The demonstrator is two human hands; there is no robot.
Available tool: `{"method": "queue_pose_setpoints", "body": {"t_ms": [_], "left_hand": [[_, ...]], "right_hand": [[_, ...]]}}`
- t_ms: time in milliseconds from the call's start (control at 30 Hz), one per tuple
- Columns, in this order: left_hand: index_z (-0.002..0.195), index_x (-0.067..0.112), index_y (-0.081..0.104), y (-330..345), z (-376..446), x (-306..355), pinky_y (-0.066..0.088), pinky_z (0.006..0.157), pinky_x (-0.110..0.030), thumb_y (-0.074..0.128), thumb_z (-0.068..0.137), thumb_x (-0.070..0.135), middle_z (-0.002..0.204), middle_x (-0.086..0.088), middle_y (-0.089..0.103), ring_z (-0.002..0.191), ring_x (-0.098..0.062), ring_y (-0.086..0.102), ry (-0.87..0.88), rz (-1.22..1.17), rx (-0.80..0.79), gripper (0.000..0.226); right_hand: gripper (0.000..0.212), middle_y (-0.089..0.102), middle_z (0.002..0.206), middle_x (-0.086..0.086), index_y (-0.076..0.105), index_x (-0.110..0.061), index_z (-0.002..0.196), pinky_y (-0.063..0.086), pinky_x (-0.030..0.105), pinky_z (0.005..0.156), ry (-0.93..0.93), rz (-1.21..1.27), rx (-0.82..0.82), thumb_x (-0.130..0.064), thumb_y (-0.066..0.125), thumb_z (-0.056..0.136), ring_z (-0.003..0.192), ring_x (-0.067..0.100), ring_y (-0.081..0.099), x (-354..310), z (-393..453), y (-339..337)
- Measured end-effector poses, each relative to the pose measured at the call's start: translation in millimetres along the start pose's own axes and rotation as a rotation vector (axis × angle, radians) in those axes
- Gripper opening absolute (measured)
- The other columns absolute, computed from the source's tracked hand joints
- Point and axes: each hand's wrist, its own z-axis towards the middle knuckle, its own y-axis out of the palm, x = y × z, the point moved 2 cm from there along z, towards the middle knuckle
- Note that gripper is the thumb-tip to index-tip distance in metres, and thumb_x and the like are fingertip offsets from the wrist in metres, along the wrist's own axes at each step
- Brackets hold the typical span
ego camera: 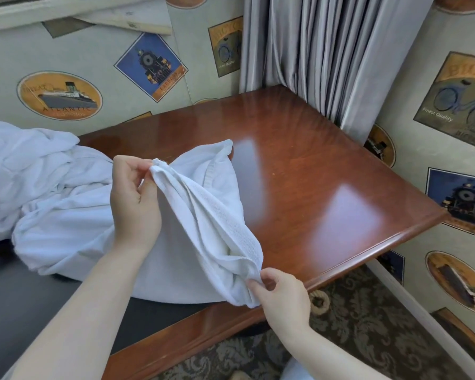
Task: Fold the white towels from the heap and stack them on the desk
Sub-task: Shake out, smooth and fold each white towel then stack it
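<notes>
I hold one white towel point(203, 220) stretched between my hands above the near left part of the wooden desk point(327, 187). My left hand point(133, 198) pinches its upper corner between thumb and fingers. My right hand point(279, 294) pinches the lower corner near the desk's front edge. The towel hangs bunched in loose lengthwise folds between the two grips. Behind and left of it lies the heap of white towels point(39, 182), spilling over the desk's left side.
The glossy desk surface spreads to the right and back into a corner. Grey curtains point(327, 50) hang at that corner, and patterned wallpaper covers both walls. A patterned carpet point(354, 338) lies below the desk's front edge, with a rope knot point(319, 301) on it.
</notes>
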Motion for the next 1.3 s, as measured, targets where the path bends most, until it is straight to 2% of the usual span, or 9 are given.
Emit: {"method": "queue_pose_setpoints", "body": {"t_ms": [233, 300, 367, 433, 500, 667, 1067, 1133, 1300], "left_hand": [[0.092, 0.035, 0.046, 3.3, -7.3, 5.1, 0.046, 0.087, -0.019, 0.052, 0.097, 0.002, 0.095, 0.009, 0.062, 0.094, -0.009, 0.062, -0.004, 0.014, -0.017, 0.034], [0.092, 0.033, 0.046, 4.3, -9.5, 6.8, 0.046, 0.088, -0.02, 0.051, 0.097, 0.001, 0.096, 0.006, 0.062, 0.095, -0.011, 0.062, -0.004, 0.013, -0.024, 0.033], [0.092, 0.033, 0.046, 4.6, -12.1, 8.0, 0.046, 0.088, -0.02, 0.051, 0.097, 0.001, 0.097, 0.004, 0.062, 0.096, -0.012, 0.062, -0.006, 0.014, -0.031, 0.033], [0.092, 0.035, 0.046, 4.2, -15.5, 8.0, 0.046, 0.088, -0.02, 0.051, 0.098, 0.002, 0.097, 0.004, 0.062, 0.096, -0.014, 0.062, -0.013, 0.029, -0.039, 0.034], [0.092, 0.037, 0.046, 2.0, -18.6, 7.2, 0.046, 0.086, -0.018, 0.05, 0.098, 0.003, 0.096, 0.008, 0.061, 0.095, -0.012, 0.061, -0.016, 0.053, -0.048, 0.035], [0.091, 0.04, 0.046, -7.7, -22.8, 3.7, 0.045, 0.086, -0.016, 0.048, 0.098, 0.003, 0.094, 0.013, 0.061, 0.093, -0.006, 0.06, -0.018, 0.097, -0.044, 0.038], [0.089, 0.045, 0.046, -13.7, -34.0, -3.8, 0.043, 0.08, -0.007, 0.05, 0.099, 0.005, 0.092, 0.026, 0.062, 0.092, 0.002, 0.059, -0.064, 0.134, -0.021, 0.041], [0.089, 0.045, 0.047, -16.4, -33.0, -4.5, 0.043, 0.08, -0.007, 0.051, 0.099, 0.005, 0.091, 0.027, 0.062, 0.091, 0.004, 0.059, -0.064, 0.13, -0.005, 0.041], [0.088, 0.04, 0.047, -22.2, -33.2, -11.3, 0.043, 0.08, -0.007, 0.052, 0.097, 0.004, 0.09, 0.026, 0.062, 0.09, 0.003, 0.059, -0.094, 0.149, -0.016, 0.037]], "right_hand": [[0.032, 0.045, 0.068, -0.019, 0.039, -0.038, 0.066, 0.034, 0.021, 0.079, -0.327, 0.125, -0.308, -0.039, 0.053, 0.095, 0.093, -0.001, 0.046, -11.2, -9.3, 31.3], [0.02, 0.051, 0.094, -0.023, 0.043, -0.034, 0.081, 0.023, 0.03, 0.109, -0.255, 0.139, -0.396, -0.034, 0.045, 0.101, 0.124, -0.004, 0.026, -4.9, -1.0, 37.8], [0.011, 0.054, 0.116, -0.015, 0.05, -0.024, 0.091, 0.002, 0.036, 0.119, -0.344, -0.04, -0.289, -0.026, 0.045, 0.1, 0.126, -0.005, 0.025, 1.8, 9.4, 37.3], [0.008, 0.058, 0.112, -0.017, 0.056, -0.024, 0.086, 0.019, 0.033, 0.112, -0.443, -0.215, -0.125, -0.021, 0.055, 0.094, 0.118, 0.0, 0.044, 3.2, 15.6, 30.5], [0.013, 0.065, 0.09, -0.013, 0.061, -0.024, 0.079, 0.041, 0.031, 0.08, -0.471, -0.337, 0.014, -0.015, 0.068, 0.084, 0.089, 0.01, 0.061, 2.6, 22.4, 19.3], [0.019, 0.062, 0.064, -0.002, 0.068, -0.016, 0.073, 0.043, 0.027, 0.045, -0.523, -0.443, 0.278, -0.01, 0.085, 0.066, 0.057, 0.025, 0.062, 9.3, 50.2, -21.7], [0.029, 0.057, 0.075, 0.0, 0.063, -0.008, 0.069, 0.046, 0.03, 0.055, -0.592, -0.115, 0.574, 0.019, 0.07, 0.062, 0.069, 0.022, 0.054, 18.5, 64.1, -56.9], [0.032, 0.049, 0.083, -0.002, 0.059, -0.01, 0.072, 0.043, 0.019, 0.066, -0.485, 0.03, 0.591, 0.02, 0.065, 0.066, 0.079, 0.014, 0.048, 22.3, 64.5, -59.0], [0.043, 0.045, 0.088, -0.009, 0.048, -0.025, 0.071, 0.039, 0.012, 0.07, -0.301, 0.187, 0.378, 0.016, 0.059, 0.074, 0.086, 0.003, 0.047, 27.6, 76.1, -67.0]]}}
